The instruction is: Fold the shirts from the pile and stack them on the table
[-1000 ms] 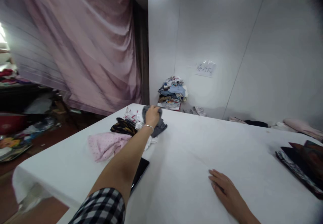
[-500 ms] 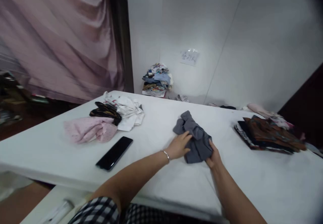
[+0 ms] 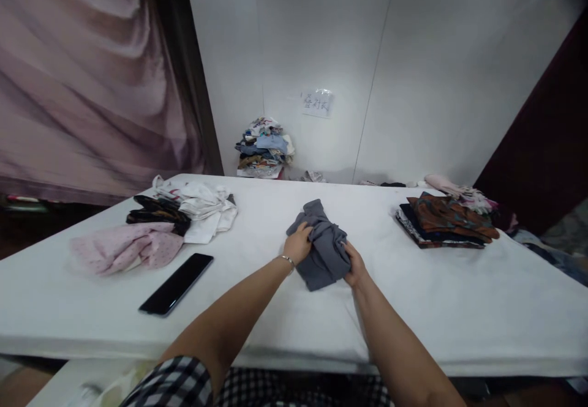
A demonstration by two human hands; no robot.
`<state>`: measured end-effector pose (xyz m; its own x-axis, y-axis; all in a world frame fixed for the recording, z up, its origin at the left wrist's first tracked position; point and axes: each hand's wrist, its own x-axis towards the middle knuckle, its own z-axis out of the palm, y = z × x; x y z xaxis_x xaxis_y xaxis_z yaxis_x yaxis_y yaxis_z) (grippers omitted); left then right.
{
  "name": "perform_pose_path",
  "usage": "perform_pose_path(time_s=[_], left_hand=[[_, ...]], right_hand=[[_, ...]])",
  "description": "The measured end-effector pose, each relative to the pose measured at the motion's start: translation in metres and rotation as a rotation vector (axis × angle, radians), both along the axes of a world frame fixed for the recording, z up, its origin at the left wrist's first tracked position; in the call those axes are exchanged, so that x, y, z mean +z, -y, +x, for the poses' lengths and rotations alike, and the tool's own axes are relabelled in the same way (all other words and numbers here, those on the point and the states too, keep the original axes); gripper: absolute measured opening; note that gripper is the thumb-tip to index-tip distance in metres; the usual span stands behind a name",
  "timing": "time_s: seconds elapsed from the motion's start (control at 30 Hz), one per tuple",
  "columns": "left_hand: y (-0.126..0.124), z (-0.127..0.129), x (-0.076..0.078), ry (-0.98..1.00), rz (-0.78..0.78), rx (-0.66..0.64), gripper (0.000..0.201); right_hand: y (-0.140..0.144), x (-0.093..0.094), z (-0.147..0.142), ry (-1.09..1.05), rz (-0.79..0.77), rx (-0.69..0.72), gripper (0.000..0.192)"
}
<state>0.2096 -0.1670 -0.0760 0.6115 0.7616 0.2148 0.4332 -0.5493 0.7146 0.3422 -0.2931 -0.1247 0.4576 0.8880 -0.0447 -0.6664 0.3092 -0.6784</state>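
A bunched dark grey garment (image 3: 324,254) lies on the white-covered table (image 3: 266,327) in front of me. My left hand (image 3: 297,243), with a silver bracelet at the wrist, grips the cloth near its left side, fingers curled into it. At the right edge, my right hand (image 3: 354,264) holds the fabric, its fingertips on top and the rest partly hidden by the cloth. The garment is loosely folded, with a narrow part pointing toward the back of the table.
Left of me lie a black phone (image 3: 177,284), a pink garment (image 3: 128,248), a black patterned one (image 3: 158,214) and white clothes (image 3: 206,208). Folded clothes (image 3: 448,223) are stacked on the right. A tall clothes pile (image 3: 266,149) stands by the wall under a paper sign (image 3: 318,102).
The view has swung right, so things appear further left. My left hand has closed on the grey cloth, where its fingers lay more spread before. My right hand keeps the right edge.
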Motion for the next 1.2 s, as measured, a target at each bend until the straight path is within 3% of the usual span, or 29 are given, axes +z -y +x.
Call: perform_pose_path(time_s=[0.07, 0.17, 0.3, 0.4, 0.47, 0.57, 0.63, 0.73, 0.8, 0.87, 1.0, 1.2], left_hand=[[-0.010, 0.005, 0.011, 0.056, -0.046, 0.057, 0.016], [-0.030, 0.006, 0.035, 0.151, -0.091, 0.162, 0.025], [-0.047, -0.007, 0.074, 0.329, -0.100, 0.242, 0.033], [-0.051, -0.028, 0.088, 0.415, 0.005, 0.288, 0.040], [-0.051, -0.044, 0.081, 0.345, 0.098, 0.352, 0.041], [-0.046, -0.065, 0.054, 0.164, 0.098, 0.413, 0.034], [-0.040, -0.075, 0.030, 0.123, 0.050, 0.407, 0.029], [-0.024, -0.088, -0.002, 0.093, 0.005, 0.425, 0.046], [-0.010, -0.095, -0.018, 0.049, 0.000, 0.420, 0.053], [0.006, -0.101, -0.031, -0.031, 0.033, 0.330, 0.049], [0.028, -0.107, -0.045, -0.131, 0.208, 0.075, 0.034], [0.029, -0.106, -0.050, -0.064, 0.203, 0.146, 0.027]], right_hand=[[0.001, -0.002, 0.005, -0.019, -0.014, 0.029, 0.025], [0.004, -0.005, 0.017, -0.105, -0.094, 0.032, 0.018], [0.007, -0.006, 0.031, -0.221, -0.105, -0.065, 0.025], [0.005, -0.007, 0.036, -0.272, -0.087, -0.115, 0.022], [0.003, -0.009, 0.037, -0.258, -0.076, -0.141, 0.021], [0.001, -0.013, 0.037, -0.193, -0.108, -0.177, 0.020], [0.001, -0.016, 0.037, -0.137, -0.138, -0.185, 0.020], [0.002, -0.019, 0.039, -0.102, -0.145, -0.179, 0.021], [0.005, -0.018, 0.042, -0.112, -0.147, -0.182, 0.021], [0.007, -0.017, 0.046, -0.124, -0.143, -0.219, 0.020], [0.012, -0.017, 0.051, -0.073, -0.184, -0.476, 0.019], [0.018, -0.009, 0.044, 0.522, -0.365, -0.898, 0.018]])
